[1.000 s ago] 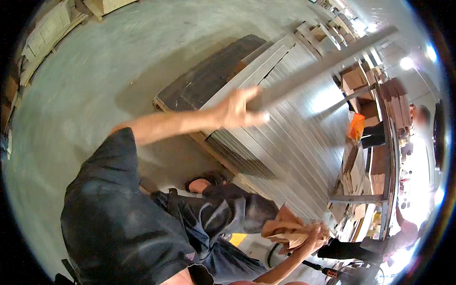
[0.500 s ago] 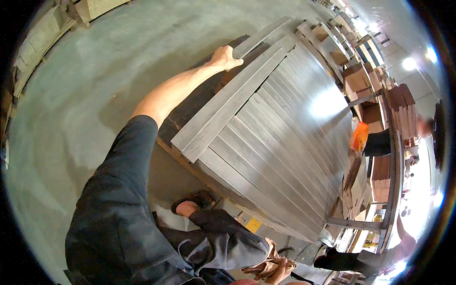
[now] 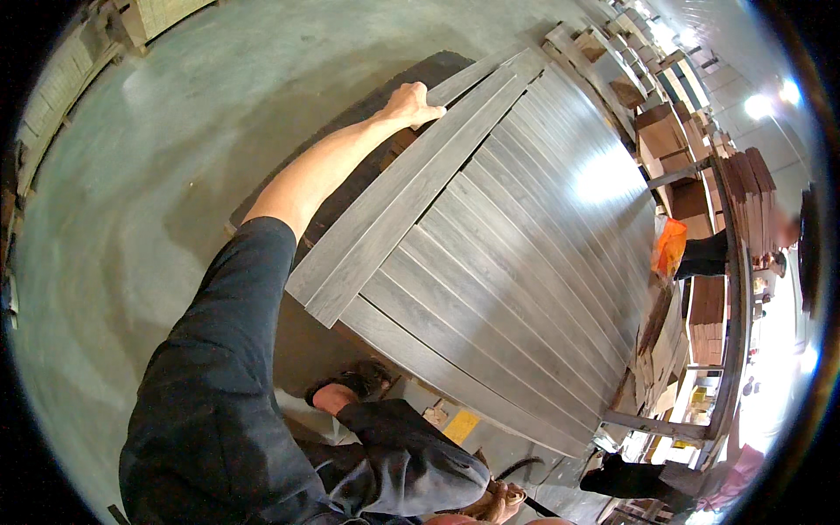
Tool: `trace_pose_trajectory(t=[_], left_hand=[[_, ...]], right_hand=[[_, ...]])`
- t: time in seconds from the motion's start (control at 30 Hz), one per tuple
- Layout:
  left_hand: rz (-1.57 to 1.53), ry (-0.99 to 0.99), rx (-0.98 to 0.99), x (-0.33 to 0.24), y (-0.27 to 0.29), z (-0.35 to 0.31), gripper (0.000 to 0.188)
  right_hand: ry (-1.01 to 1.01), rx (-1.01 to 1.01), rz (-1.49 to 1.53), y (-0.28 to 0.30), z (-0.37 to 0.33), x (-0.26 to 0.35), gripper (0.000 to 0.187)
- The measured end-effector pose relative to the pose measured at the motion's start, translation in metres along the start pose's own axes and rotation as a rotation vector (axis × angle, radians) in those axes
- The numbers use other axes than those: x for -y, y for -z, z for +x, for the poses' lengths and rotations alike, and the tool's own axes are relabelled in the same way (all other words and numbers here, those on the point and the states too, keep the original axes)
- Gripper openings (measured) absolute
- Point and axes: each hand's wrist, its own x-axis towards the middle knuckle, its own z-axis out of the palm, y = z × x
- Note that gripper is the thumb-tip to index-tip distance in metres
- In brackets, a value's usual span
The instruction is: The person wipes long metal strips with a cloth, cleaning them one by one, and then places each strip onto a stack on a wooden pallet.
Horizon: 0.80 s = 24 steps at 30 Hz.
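My left hand [image 3: 409,107] is closed around the near end of a grey wood-grain plank [image 3: 462,80]. A dark gap separates this plank from the long grey boards [image 3: 376,214] at the stack's left edge. Those boards lie along a row of many narrow grey slats [image 3: 516,254], laid side by side. Low in the view, my right hand [image 3: 507,502] is closed on a brown crumpled cloth [image 3: 479,506], partly hidden by my sleeve and the frame's edge.
A dark slab [image 3: 289,171] lies under the stack's left side. A metal rack [image 3: 739,332] stands on the right, with cartons [image 3: 661,136] beyond. An orange bag [image 3: 670,247] sits by a person's dark sleeve [image 3: 704,254]. A yellow floor mark [image 3: 461,426] shows near my foot.
The held plank has come nearer to the long boards, and its far end has dropped back toward me. The stack appears shifted slightly left and more of the dark slab shows. My right hand sits lower.
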Motion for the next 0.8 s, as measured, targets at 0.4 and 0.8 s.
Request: trace_pose_trajectory(t=[0.4,0.8], left_hand=[[-0.479,-0.162,0.327,0.049,0.016,-0.027,0.078],[0.037,-0.255,0.28,0.049,-0.002,-0.013,0.057]], right_hand=[[-0.375,-0.015,-0.142,-0.004,-0.011,0.026,0.028],[0.425,0.242,-0.811,0.009,-0.016,-0.005,0.014]])
